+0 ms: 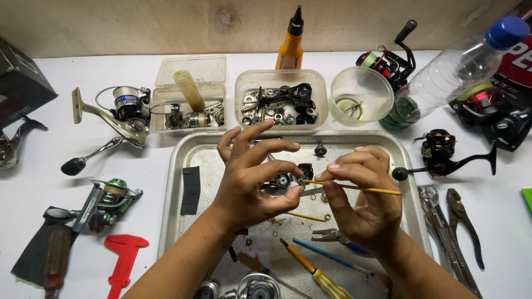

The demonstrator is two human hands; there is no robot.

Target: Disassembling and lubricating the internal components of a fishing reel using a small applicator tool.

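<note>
Over a metal tray (183,160) on a white table (55,111), the left hand (249,182) is curled around a small dark reel part (285,180), pinching it between thumb and fingers with the index and middle fingers raised above it. The part sits just right of the left palm, between the two hands, held above the tray's middle.

The right hand (360,191) is closed in a pinch on a thin yellow stick (360,189). The stick lies nearly level; its left tip touches the reel part, and its other end juts out to the right past the fingers. The two hands are close together, fingertips almost meeting at the part.

On the tray below the hands lie a yellow-handled screwdriver (318,274), a blue tool (327,254), small pliers (335,237) and loose washers. A black strip (191,190) lies at the tray's left side.

Behind the tray stand two clear boxes (280,99) of small parts, a round cup (361,94), an orange bottle (290,44) and a clear plastic bottle (454,72) lying tilted. Fishing reels (119,113) lie to both sides. A red caliper (123,257) lies at left, wrenches (438,216) and dark pliers (464,221) at right.
</note>
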